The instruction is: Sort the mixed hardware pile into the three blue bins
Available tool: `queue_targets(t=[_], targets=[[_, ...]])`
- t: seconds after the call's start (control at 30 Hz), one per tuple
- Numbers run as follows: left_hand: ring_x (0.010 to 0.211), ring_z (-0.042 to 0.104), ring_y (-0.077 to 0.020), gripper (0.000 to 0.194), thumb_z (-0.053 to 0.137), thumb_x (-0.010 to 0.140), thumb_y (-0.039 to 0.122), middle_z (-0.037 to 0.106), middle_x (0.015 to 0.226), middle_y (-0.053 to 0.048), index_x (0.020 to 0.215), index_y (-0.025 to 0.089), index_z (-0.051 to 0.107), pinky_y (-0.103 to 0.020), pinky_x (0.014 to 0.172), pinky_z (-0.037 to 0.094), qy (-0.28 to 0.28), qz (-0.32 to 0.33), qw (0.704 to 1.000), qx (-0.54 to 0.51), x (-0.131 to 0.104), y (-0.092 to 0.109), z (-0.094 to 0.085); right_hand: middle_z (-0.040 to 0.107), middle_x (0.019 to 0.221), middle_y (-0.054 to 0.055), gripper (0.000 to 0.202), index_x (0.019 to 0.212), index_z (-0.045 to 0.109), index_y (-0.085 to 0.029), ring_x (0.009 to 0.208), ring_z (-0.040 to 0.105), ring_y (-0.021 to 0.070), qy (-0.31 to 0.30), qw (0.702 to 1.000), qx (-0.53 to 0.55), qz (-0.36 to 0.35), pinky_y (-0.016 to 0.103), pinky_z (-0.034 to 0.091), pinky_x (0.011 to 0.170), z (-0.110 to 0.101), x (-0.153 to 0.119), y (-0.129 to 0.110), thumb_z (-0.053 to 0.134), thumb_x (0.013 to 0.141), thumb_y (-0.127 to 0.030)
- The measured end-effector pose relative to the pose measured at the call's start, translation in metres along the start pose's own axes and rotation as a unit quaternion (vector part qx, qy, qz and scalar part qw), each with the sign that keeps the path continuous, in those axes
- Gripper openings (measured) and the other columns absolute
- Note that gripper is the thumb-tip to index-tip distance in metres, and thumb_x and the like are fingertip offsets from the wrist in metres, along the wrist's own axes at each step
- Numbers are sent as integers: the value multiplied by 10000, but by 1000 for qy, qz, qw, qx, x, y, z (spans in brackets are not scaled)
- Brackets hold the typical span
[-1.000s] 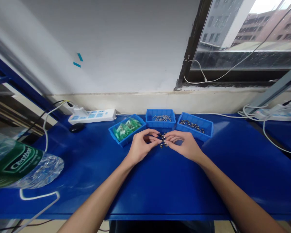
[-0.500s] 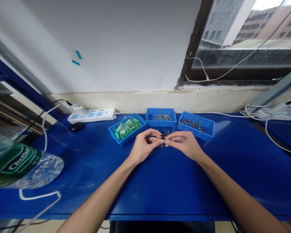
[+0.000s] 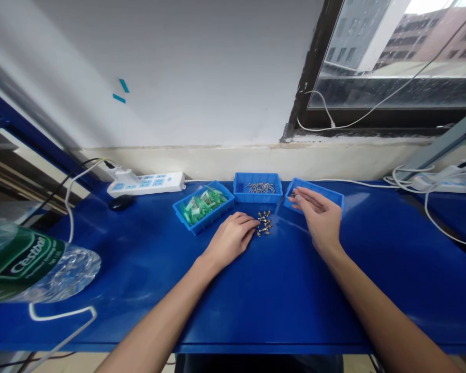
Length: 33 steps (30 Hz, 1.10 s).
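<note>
My left hand (image 3: 233,234) lies on the blue tabletop with its fingers loosely bent, the thumb a little apart from them. Its fingertips are at the left edge of a loose cluster of several small brass-and-dark metal fittings (image 3: 264,228). My right hand (image 3: 321,213) reaches over the near left side of the right blue bin (image 3: 336,199). Its thumb and fingers come together in a pinch above the small metal parts (image 3: 292,194) there. Whatever is between those fingertips is too small to make out. The hand hides most of the bin's contents.
A blue bin (image 3: 258,198) of silver screws stands at the middle back, beside a bin (image 3: 184,220) of green and clear plastic pieces (image 3: 205,203). Leftward are a power strip (image 3: 165,182), a black mouse (image 3: 121,202), a large water bottle (image 3: 31,264) and a white cable (image 3: 70,207).
My hands have come apart. The right hand has moved right and up to the right bin, while the left stays by the cluster, which now shows more fully.
</note>
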<state>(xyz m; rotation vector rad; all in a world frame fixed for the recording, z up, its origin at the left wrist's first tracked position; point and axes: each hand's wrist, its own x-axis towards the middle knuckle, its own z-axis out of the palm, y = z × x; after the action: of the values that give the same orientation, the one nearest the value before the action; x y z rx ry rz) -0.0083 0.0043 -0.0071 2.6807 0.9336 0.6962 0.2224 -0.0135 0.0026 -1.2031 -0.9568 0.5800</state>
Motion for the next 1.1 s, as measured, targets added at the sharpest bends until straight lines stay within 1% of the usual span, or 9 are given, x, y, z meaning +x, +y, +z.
queue_targets(t=[0.23, 0.47, 0.57, 0.63, 0.7, 0.77, 0.87, 0.97, 1.1], targets=[[959, 663, -222, 181, 548, 984, 163, 732, 1019, -76, 1081, 165, 701, -369, 872, 550, 21, -13, 1000, 6, 0, 1, -3, 774, 988, 120, 296, 1040, 747, -163, 795, 770, 250, -45, 999, -25, -13, 380, 647, 680, 4, -5, -4, 740, 816, -356], [901, 680, -228, 184, 552, 959, 147, 733, 1003, -88, 1071, 164, 697, -371, 824, 556, 36, -24, 999, 9, 0, 2, -3, 766, 936, 107, 279, 1003, 748, -162, 764, 762, 243, -77, 996, -51, -17, 355, 629, 651, 5, -7, -7, 732, 827, -378], [940, 690, -227, 198, 540, 964, 146, 736, 1061, -88, 1093, 179, 687, -375, 853, 562, 62, -32, 997, -28, 0, 2, -2, 771, 929, 109, 271, 990, 744, -162, 742, 760, 240, -82, 995, -57, -20, 356, 622, 644, 5, -8, -7, 726, 833, -383], [959, 699, -220, 198, 560, 952, 143, 741, 1072, -77, 1099, 188, 686, -378, 884, 567, 91, -53, 991, -79, 1, 3, -3, 774, 889, 102, 255, 991, 739, -164, 707, 754, 227, -104, 993, -59, -16, 357, 622, 660, 4, -8, -7, 713, 842, -369], [930, 713, -203, 201, 600, 927, 140, 749, 1038, -63, 1099, 189, 692, -364, 885, 580, 117, -87, 977, -155, 3, 6, -3, 767, 810, 79, 229, 989, 737, -166, 651, 739, 207, -156, 985, -72, -7, 353, 617, 665, 4, -9, -7, 700, 850, -344], [885, 722, -187, 210, 648, 903, 160, 749, 1004, -61, 1108, 178, 695, -342, 864, 597, 135, -120, 953, -243, 5, 10, -4, 748, 736, 50, 214, 999, 737, -171, 616, 725, 195, -229, 969, -94, 4, 344, 608, 658, 3, -11, -8, 687, 857, -322], [862, 729, -182, 294, 723, 864, 219, 731, 1029, -84, 1147, 151, 679, -324, 841, 615, 145, -158, 909, -357, 8, 14, -6, 755, 746, 37, 233, 1053, 725, -186, 634, 729, 194, -319, 941, -108, 20, 335, 600, 661, 4, -15, -9, 678, 866, -316], [865, 736, -182, 391, 783, 815, 253, 705, 1065, -93, 1172, 148, 663, -305, 829, 621, 136, -187, 874, -427, 9, 15, -7, 774, 810, 47, 235, 1055, 722, -192, 705, 749, 207, -363, 927, -88, 30, 348, 610, 719, 6, -18, -11, 696, 857, -316], [880, 745, -193, 439, 814, 782, 283, 693, 1082, -98, 1170, 149, 659, -328, 852, 626, 116, -209, 848, -473, 8, 15, -8, 784, 866, 63, 201, 986, 740, -193, 790, 767, 228, -391, 918, -44, 54, 372, 616, 791, 7, -18, -14, 735, 832, -323]])
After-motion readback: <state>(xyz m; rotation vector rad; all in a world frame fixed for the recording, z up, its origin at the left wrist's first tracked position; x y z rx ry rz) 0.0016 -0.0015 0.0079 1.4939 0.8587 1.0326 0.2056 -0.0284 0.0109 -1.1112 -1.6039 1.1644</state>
